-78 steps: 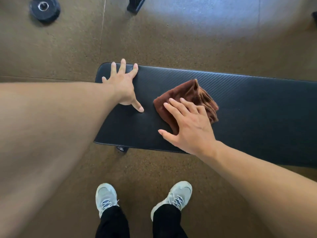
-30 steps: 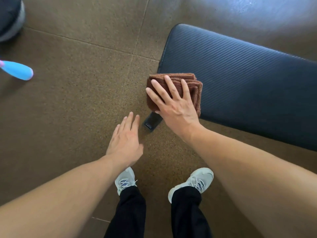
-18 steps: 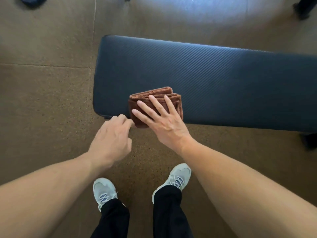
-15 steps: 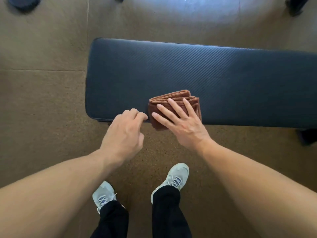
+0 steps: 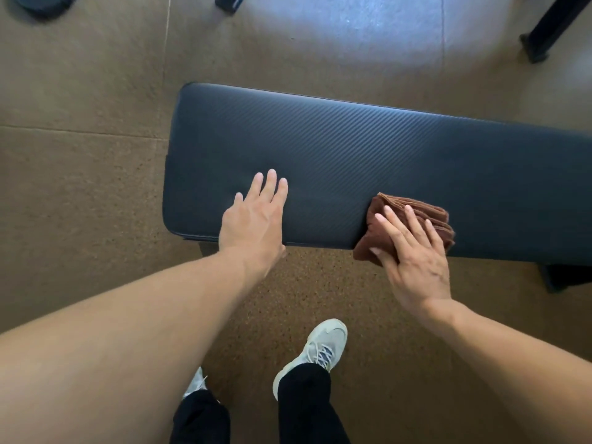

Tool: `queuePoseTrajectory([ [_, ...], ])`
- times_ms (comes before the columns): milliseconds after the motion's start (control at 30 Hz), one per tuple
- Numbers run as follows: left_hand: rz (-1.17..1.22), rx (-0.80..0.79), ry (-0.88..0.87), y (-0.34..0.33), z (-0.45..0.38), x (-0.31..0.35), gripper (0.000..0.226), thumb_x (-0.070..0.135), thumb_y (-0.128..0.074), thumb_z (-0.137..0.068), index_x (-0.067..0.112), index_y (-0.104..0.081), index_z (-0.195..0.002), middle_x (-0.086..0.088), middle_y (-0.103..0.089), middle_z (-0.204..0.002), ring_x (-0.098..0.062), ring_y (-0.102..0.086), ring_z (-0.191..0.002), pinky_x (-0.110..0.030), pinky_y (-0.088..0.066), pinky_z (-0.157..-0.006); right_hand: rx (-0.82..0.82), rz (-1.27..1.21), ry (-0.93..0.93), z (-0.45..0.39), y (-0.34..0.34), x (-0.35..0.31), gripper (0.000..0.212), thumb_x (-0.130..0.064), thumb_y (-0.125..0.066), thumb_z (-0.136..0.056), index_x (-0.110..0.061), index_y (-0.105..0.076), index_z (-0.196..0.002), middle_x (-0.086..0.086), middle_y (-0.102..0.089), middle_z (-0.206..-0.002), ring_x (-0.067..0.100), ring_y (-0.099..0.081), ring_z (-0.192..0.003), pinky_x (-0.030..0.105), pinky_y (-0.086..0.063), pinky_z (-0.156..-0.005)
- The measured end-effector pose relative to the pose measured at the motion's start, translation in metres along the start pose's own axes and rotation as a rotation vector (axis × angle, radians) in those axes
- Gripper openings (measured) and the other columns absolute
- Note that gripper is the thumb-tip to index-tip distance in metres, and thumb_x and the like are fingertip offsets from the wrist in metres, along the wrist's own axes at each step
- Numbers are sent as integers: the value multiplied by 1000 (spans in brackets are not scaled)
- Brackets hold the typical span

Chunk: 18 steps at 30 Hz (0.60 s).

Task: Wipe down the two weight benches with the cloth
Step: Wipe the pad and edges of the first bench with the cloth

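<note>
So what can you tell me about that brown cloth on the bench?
The cloth is rust-brown, soft-looking like terry, folded into several layers whose stacked edges show. It lies at the near edge of the dark ribbed bench, one corner hanging past it. The right hand presses it flat with straight, spread fingers.

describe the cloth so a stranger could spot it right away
Find the long black padded bench across the brown floor. At its near edge, under the right hand, lies the cloth: a folded rust-brown towel, the only soft, reddish thing here.
</note>
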State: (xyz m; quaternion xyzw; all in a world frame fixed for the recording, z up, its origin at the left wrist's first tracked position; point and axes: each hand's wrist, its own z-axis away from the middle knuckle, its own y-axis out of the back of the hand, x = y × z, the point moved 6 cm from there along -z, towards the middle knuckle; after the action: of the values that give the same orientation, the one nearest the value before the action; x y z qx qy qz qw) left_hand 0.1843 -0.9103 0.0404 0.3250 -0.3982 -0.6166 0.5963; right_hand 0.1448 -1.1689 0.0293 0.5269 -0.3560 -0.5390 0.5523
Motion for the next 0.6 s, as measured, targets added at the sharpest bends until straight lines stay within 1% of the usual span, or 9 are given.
queuePoseTrajectory([
  [33,2,14,-32,-2,0,-2,121,49,-82,-80,21,4,-161,3,10,-170,-21,0,-157,-38,-30,-119,-4,-17,-4,-5,-3,-19,56,-51,-34,-106,-30,-37,-157,-8,-32,-164,23,-20,-157,52,-15,-127],
  [100,12,58,-131,-9,4,-10,121,41,-83,-80,17,3,-161,0,9,-170,-22,5,-157,-37,-17,-124,-21,-29,14,-17,-11,-63,55,-53,-32,-106,-33,-34,-158,-11,-29,-165,21,-17,-158,52,-13,-127],
  [167,-9,97,-216,-21,19,-30,114,33,-79,-85,13,2,-162,-3,7,-170,-24,8,-156,-38,-5,-126,-30,-33,46,-29,-21,-106,54,-52,-32,-107,-35,-31,-159,-11,-26,-167,21,-14,-158,52,-9,-128],
  [200,-38,127,-214,-27,30,-45,110,27,-76,-86,12,2,-162,-4,8,-170,-25,9,-156,-40,-3,-127,-32,-32,57,-35,-25,-125,54,-51,-32,-108,-36,-29,-159,-10,-24,-168,22,-11,-159,52,-7,-128],
  [300,-86,160,-66,-44,66,-104,108,19,-70,-84,11,4,-161,-9,11,-169,-28,11,-156,-45,-9,-127,-41,-8,132,-56,-34,-175,55,-53,-30,-109,-36,-25,-161,-9,-17,-170,23,-5,-160,53,-2,-128],
  [367,-89,128,-33,-51,83,-132,112,17,-72,-78,10,2,-161,-11,9,-169,-29,7,-156,-47,-14,-126,-75,14,278,-74,-37,-214,56,-54,-29,-108,-37,-25,-161,-8,-17,-171,25,-4,-160,55,-2,-128],
  [433,-77,104,-20,-53,89,-143,114,16,-75,-73,7,-3,-161,-14,3,-169,-30,1,-157,-48,-17,-125,-105,28,440,-92,-38,-248,56,-55,-28,-107,-38,-26,-161,-8,-19,-171,27,-6,-159,56,-4,-127],
  [500,-35,94,31,-48,86,-143,114,20,-76,-74,4,-4,-160,-15,3,-169,-29,2,-157,-48,-15,-126,-105,23,500,-110,-35,-262,56,-55,-27,-106,-38,-30,-159,-9,-23,-169,26,-11,-159,55,-8,-126],
  [600,95,108,73,-27,74,-125,113,33,-76,-83,9,3,-161,-10,11,-169,-24,12,-156,-42,-3,-127,-77,19,462,-125,-31,-250,52,-50,-27,-107,-38,-33,-157,-10,-28,-168,22,-17,-158,50,-11,-127],
])
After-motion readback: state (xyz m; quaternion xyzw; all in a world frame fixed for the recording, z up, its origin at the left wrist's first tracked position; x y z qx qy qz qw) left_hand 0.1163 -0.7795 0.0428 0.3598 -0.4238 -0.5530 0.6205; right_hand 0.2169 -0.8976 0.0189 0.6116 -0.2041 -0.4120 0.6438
